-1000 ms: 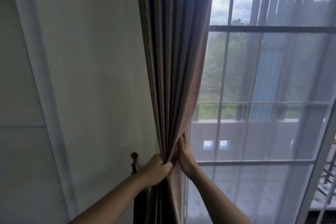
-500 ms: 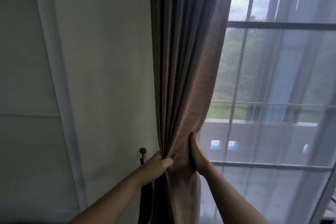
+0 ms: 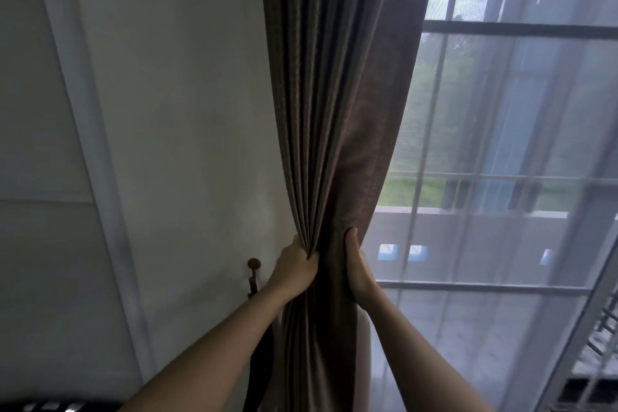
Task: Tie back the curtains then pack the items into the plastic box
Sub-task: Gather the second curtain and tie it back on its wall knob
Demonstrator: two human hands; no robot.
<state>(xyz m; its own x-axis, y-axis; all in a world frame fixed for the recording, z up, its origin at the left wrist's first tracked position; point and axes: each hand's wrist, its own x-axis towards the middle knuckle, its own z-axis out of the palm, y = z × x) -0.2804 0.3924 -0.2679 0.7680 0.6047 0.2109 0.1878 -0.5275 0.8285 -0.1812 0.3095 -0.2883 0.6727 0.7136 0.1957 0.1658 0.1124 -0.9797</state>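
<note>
Step in hand: the curtain (image 3: 334, 110) is gathered into one bundle for tying back. No tie is seen round it, so the tying is judged not yet done.
Curtain, place: it hangs at the left edge of the window, against the right edge of the wall (image 3: 187, 110).
Curtain, look: brown, heavy and opaque cloth. It is pleated tightly on its left side and smoother on its right, and it is drawn in to a narrow waist where it is held.
Long axis: vertical. The folds run from the top of the view down past the forearms.
Left hand (image 3: 294, 273): it is curled round the pleats from the left, and the folds are pinched in its fist.
Right hand (image 3: 359, 273): it is clasped on the right edge of the bundle with the thumb pointing up. The fingers are hidden behind the cloth.
Hook (image 3: 254, 263): a small round-knobbed peg is fixed to the wall just left of the left hand, at about the height of the grip.
Dark strap (image 3: 259, 375): it hangs down below the hook, beside the bundle, and is taken to be the tieback.
Deciding relation: hook and strap lie to the left of the bundle, so the left hand is the nearer, and the right hand is judged able to keep the bundle alone.
Sheer curtain (image 3: 501, 244): it is spread over the panes to the right.
Plastic box: not in view.
</note>
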